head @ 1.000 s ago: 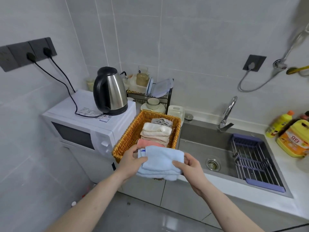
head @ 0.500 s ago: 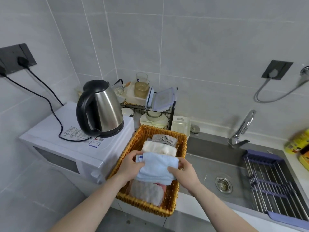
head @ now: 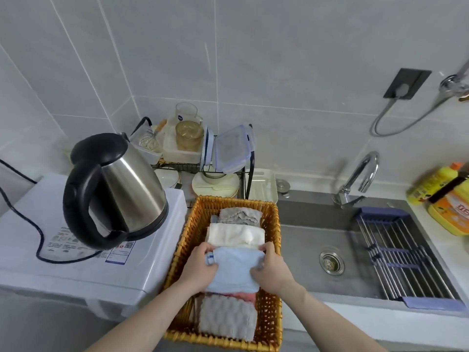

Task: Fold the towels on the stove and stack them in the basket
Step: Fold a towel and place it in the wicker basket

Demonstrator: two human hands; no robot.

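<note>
Tiled kitchen corner, counter by sink (head: 317, 240). Left hand (head: 200, 269) and right hand (head: 270, 270) curl fingers round edges of folded blue towel (head: 234, 271), set inside basket (head: 272, 224) on pink towel (head: 245, 295), against cream towel (head: 236, 235). Risk: fingers drag out, fold springs open; stack leans, slumps onto grey towel (head: 227, 317).
</note>
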